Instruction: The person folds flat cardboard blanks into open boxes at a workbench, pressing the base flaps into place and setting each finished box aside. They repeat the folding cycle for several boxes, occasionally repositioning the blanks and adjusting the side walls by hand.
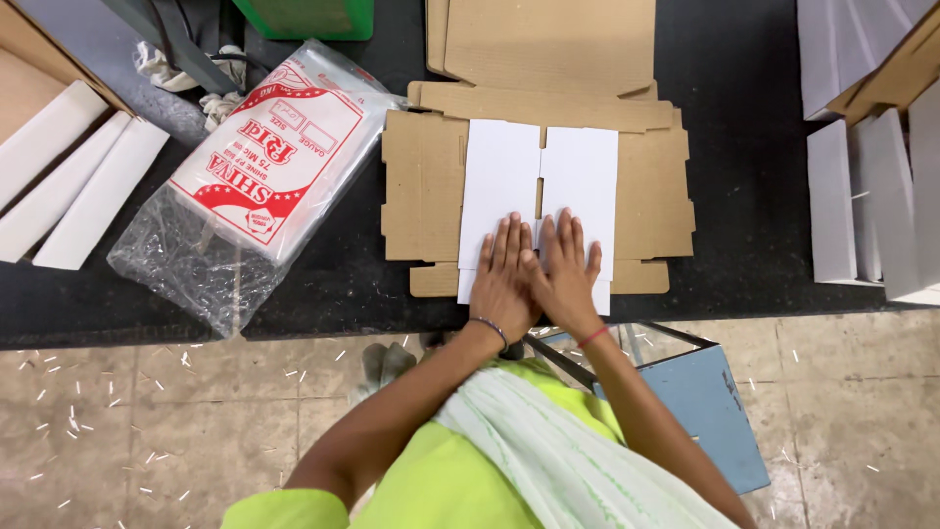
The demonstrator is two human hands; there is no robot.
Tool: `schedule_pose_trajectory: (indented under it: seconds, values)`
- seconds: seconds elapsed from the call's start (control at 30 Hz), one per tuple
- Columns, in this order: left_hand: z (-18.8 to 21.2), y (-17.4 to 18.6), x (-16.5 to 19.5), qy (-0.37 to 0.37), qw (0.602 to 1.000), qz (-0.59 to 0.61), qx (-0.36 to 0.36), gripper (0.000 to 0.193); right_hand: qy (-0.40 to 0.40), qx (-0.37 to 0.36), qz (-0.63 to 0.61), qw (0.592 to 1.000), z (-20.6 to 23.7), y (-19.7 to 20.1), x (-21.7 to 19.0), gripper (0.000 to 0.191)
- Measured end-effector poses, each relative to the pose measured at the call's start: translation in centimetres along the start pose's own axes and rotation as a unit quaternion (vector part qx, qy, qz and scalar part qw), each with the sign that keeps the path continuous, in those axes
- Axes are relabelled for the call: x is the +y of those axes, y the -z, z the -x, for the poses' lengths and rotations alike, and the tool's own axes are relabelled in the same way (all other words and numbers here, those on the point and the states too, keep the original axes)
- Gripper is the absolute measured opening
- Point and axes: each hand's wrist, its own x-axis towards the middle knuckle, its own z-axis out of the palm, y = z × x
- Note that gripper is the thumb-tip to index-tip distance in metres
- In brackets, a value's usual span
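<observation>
White card comes first: two flat white rectangular sheets (539,191) lie side by side, nearly touching along a narrow middle gap, on top of a flat unfolded brown corrugated cardboard box blank (423,186). That blank rests on the black worktop (744,196), near its front edge, and the sheets sit at the centre of it, their lower ends reaching past the blank's bottom flap

We press both palms down on the lower part of the sheets. Our left hand (501,274) lies flat with fingers straight and together, grasping nothing; our right hand (566,269) lies flat beside it, fingers slightly spread, also grasping nothing. The two hands touch along the thumbs. A dark bead bracelet (490,328) circles the left wrist and a red thread (591,337) the right

Behind the blank another brown cardboard piece (543,39) lies flat. To the left, close beside the blank, sits a clear plastic bag holding a red-and-white printed packet (259,162). Farther left lie long white card strips (83,186), and to the right stand stacks of white card pieces (862,196). A green container (304,15) shows at the top edge

Below the worktop we see a blue metal stool (705,402) and a tiled floor (147,421) littered with small white scraps
</observation>
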Motion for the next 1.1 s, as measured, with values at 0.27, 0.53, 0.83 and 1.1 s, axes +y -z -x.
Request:
schedule_pose_trajectory:
  seconds: [0.27,0.53,0.83,1.1]
  values:
    - [-7.8,0.8,-8.3,0.230,0.882,0.377,0.165,0.079,-0.062,0.094,-0.428,0.897,-5.2,7.8,5.4,0.074]
    - [-13.3,3.3,-9.9,0.340,0.751,0.546,0.151,0.083,-0.169,0.078,-0.629,0.755,-11.5,9.3,4.2,0.037]
    - [-14.2,1.3,-10.3,0.122,0.875,0.347,0.314,0.061,-0.149,0.184,-0.537,0.810,-10.9,6.8,3.3,0.081]
    - [-13.8,1.8,-10.6,0.073,0.977,0.121,0.161,0.048,-0.010,0.223,0.016,0.975,-12.4,3.2,4.7,0.047]
